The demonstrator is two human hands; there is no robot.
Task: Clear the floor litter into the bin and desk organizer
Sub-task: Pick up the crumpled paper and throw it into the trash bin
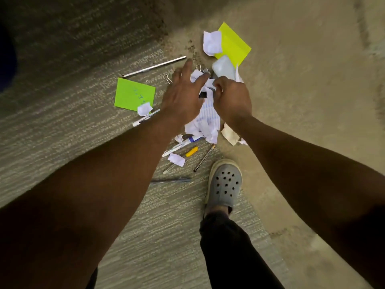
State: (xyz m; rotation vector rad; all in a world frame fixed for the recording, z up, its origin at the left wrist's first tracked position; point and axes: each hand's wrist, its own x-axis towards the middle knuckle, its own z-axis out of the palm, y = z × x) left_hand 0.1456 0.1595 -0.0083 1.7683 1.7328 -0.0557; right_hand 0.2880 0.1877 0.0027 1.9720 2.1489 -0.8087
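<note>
Litter pile: lay on the carpet floor (62,126) ahead of the person's grey clog (225,182), mostly under both hands.
Right hand (231,99): fingers curled, pinching a white paper scrap (209,84) over the pile.
Left hand (182,94): fingers spread, hovering over the scraps; couldn't tell if it touched any.
In the way: the hands hid the pile's centre; a dark object (203,94) between them, unidentifiable.
Under the hands: printed paper sheet (208,119), crumpled, running from the hands toward the clog.
Far side: translucent plastic container (224,67) touching the right hand's scrap area, lying partly on a yellow-green envelope (235,45); crumpled white ball (212,42) on the envelope's left edge.
Left side: green sticky note (133,93), flat, faint writing; small paper wad (144,108) on its near corner.
Long pen (154,66): axis diagonal, ran from lower left to upper right, beyond the green note.
White pen (145,117): same diagonal, just below the note.
Near group: marker (181,144), yellow-capped item (191,151), dark pencil (204,158), all diagonal; grey pen (170,181) roughly horizontal, nearest the clog.
Clips: two wire clip handles seen, one (167,78) left of the left hand, one (199,67) past its fingertips.
Tan crumpled paper (229,134): under the right wrist.
Counts: 2 coloured sheets, 1 container, about 6 pen-like items.
</note>
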